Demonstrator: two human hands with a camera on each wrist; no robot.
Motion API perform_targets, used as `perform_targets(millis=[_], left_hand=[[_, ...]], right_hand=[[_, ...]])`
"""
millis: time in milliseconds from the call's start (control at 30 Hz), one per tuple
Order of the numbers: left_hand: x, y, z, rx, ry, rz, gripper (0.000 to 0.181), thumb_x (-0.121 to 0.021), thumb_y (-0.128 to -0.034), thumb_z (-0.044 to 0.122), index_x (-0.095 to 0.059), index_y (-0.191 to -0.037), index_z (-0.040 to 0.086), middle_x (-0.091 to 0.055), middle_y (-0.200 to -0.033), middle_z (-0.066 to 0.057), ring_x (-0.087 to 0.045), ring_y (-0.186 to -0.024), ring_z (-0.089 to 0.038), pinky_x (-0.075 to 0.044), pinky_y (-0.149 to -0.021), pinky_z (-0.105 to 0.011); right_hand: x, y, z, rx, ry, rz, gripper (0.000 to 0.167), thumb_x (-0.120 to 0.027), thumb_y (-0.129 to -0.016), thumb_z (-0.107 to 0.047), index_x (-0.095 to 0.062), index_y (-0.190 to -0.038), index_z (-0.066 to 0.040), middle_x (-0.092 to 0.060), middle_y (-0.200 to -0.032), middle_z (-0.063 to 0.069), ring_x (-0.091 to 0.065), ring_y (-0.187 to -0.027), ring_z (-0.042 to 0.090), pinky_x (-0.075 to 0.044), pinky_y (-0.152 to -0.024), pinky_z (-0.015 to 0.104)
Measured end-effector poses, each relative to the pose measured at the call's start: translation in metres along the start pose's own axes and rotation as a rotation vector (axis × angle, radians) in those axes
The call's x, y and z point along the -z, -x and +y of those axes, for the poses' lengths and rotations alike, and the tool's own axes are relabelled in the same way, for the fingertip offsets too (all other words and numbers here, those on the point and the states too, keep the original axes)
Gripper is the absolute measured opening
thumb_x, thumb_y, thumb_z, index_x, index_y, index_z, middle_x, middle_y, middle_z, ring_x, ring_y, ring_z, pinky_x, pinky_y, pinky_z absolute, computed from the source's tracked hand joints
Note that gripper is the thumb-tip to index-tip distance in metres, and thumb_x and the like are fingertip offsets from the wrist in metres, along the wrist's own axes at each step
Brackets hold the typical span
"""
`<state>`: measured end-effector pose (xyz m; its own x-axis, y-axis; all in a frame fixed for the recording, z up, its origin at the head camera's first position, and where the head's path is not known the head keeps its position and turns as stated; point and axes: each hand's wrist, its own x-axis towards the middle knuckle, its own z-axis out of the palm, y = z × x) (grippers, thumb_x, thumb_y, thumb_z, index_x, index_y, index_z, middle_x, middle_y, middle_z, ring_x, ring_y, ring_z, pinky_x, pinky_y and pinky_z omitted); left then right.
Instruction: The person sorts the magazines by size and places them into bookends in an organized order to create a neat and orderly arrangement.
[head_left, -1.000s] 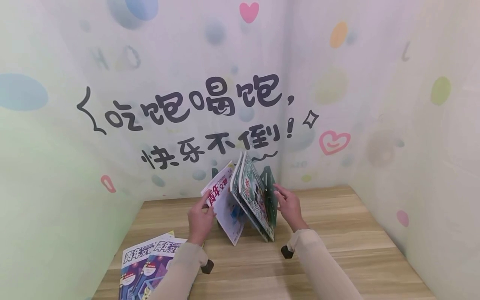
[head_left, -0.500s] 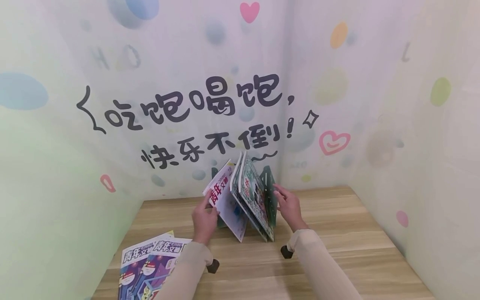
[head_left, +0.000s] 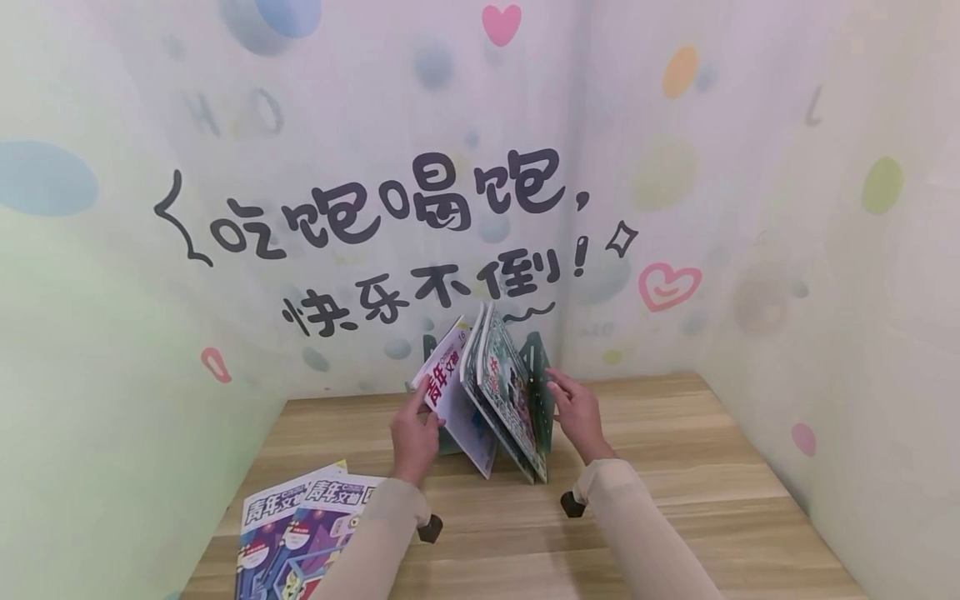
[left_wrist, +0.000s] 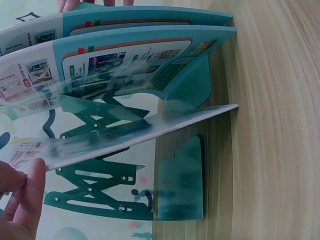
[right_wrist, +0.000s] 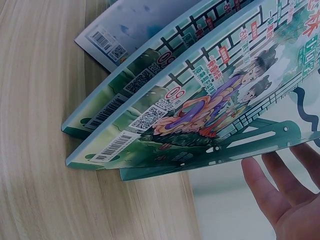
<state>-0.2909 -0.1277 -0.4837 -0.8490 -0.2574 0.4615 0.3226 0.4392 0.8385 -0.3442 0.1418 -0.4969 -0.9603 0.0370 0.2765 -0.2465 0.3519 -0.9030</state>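
In the head view my left hand [head_left: 416, 437] pinches the near edge of a white magazine [head_left: 461, 417] with red title lettering. The magazine leans inside a green expandable bookend [left_wrist: 100, 182], whose lattice shows in the left wrist view. Right of it, two green illustrated magazines [right_wrist: 210, 95] stand tilted close together. My right hand [head_left: 581, 417] touches the outer face of the bookend's right end plate [head_left: 542, 392] with extended fingers [right_wrist: 265, 192]. Its thumb is hidden in the right wrist view.
Purple-covered magazines [head_left: 300, 542] lie overlapping at the front left of the wooden table [head_left: 675, 500], partly under my left sleeve. A printed curtain wall [head_left: 360, 275] stands directly behind the bookend.
My left hand has moved slightly right and away from me, bringing the white magazine closer to the green ones. The right hand has stayed in place.
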Motion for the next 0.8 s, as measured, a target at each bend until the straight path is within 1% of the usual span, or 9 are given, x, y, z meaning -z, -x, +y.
perform_targets(millis=[167,300,367,500,567,633,800], left_hand=[[0.0006,-0.0005,0.0007,-0.02,-0.013,-0.028,0.071,-0.06,-0.0825,-0.018,-0.047,-0.145,0.013,-0.066,-0.103,-0.019,-0.064,-0.082,-0.023,-0.058,-0.059,-0.025],[0.0009,-0.001,0.0012,-0.025,-0.056,-0.049,0.071,-0.062,-0.0837,-0.015,-0.046,-0.146,0.016,-0.066,-0.105,-0.019,-0.064,-0.084,-0.023,-0.058,-0.058,-0.026],[0.0007,-0.0013,0.001,-0.043,-0.102,-0.049,0.071,-0.064,-0.0835,-0.013,-0.047,-0.145,0.016,-0.067,-0.107,-0.018,-0.065,-0.086,-0.024,-0.057,-0.06,-0.027],[-0.0008,-0.0028,-0.0003,-0.084,-0.178,-0.033,0.071,-0.068,-0.0823,-0.011,-0.049,-0.144,0.017,-0.067,-0.113,-0.017,-0.066,-0.093,-0.026,-0.058,-0.071,-0.032],[-0.0019,-0.0037,-0.0008,-0.091,-0.19,-0.029,0.071,-0.068,-0.0818,-0.011,-0.049,-0.144,0.017,-0.066,-0.116,-0.017,-0.066,-0.094,-0.026,-0.058,-0.075,-0.034],[-0.0031,-0.0045,-0.0012,-0.096,-0.198,-0.027,0.071,-0.069,-0.0816,-0.01,-0.049,-0.144,0.018,-0.066,-0.117,-0.017,-0.067,-0.094,-0.026,-0.058,-0.076,-0.035],[-0.0051,-0.006,-0.0016,-0.098,-0.23,-0.021,0.069,-0.069,-0.0828,-0.008,-0.051,-0.143,0.02,-0.068,-0.114,-0.015,-0.066,-0.092,-0.024,-0.057,-0.077,-0.037]], right_hand=[[-0.0001,0.0006,-0.0013,-0.003,0.004,0.001,0.037,-0.053,-0.101,-0.025,-0.059,-0.135,-0.013,-0.055,-0.138,0.013,-0.058,-0.115,0.034,-0.06,-0.071,0.042],[0.0002,0.0014,-0.0033,-0.008,0.003,0.0,0.037,-0.053,-0.101,-0.025,-0.058,-0.136,-0.014,-0.055,-0.137,0.013,-0.057,-0.116,0.034,-0.059,-0.072,0.042],[0.0004,0.0015,-0.0035,-0.008,0.007,0.001,0.037,-0.053,-0.101,-0.025,-0.058,-0.136,-0.014,-0.055,-0.137,0.014,-0.057,-0.115,0.034,-0.059,-0.072,0.042],[0.0005,0.0016,-0.0032,-0.005,0.005,-0.001,0.037,-0.053,-0.101,-0.025,-0.058,-0.136,-0.014,-0.055,-0.137,0.014,-0.057,-0.115,0.034,-0.059,-0.073,0.045],[0.0005,0.0016,-0.0031,-0.004,0.002,-0.002,0.036,-0.053,-0.101,-0.025,-0.058,-0.136,-0.014,-0.055,-0.137,0.014,-0.057,-0.115,0.034,-0.058,-0.074,0.046],[0.0005,0.0015,-0.003,-0.004,-0.001,-0.002,0.036,-0.053,-0.101,-0.025,-0.059,-0.135,-0.015,-0.055,-0.137,0.014,-0.057,-0.115,0.034,-0.058,-0.074,0.046],[0.0005,0.001,-0.0028,-0.005,-0.006,-0.002,0.036,-0.053,-0.101,-0.025,-0.059,-0.135,-0.015,-0.054,-0.138,0.013,-0.057,-0.116,0.034,-0.058,-0.074,0.046]])
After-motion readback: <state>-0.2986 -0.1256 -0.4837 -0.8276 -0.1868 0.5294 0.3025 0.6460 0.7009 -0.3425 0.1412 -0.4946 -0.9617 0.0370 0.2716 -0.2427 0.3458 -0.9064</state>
